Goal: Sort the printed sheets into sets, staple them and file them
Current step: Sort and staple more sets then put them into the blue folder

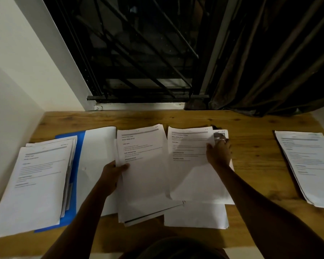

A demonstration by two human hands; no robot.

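The person leans over the desk (251, 124), partway through sorting. The left hand (113, 174) grips the left edge of the middle stack (144, 174), thumb on top and fingers curled under. The right hand (219, 154) pinches the right edge of a single sheet (187, 165), thumb on its face. The sheet bows up over the lower pile (195, 215), just right of the stack.

To my eye, this sheet is being dealt onto its set. It would go best to read the heading first and lay the sheet square on the corners beneath. The other hand should steady the stack so nothing fans out.

The left pile (36, 180) lies on a blue folder (77, 165), and the far pile (307, 165) sits well apart at right.
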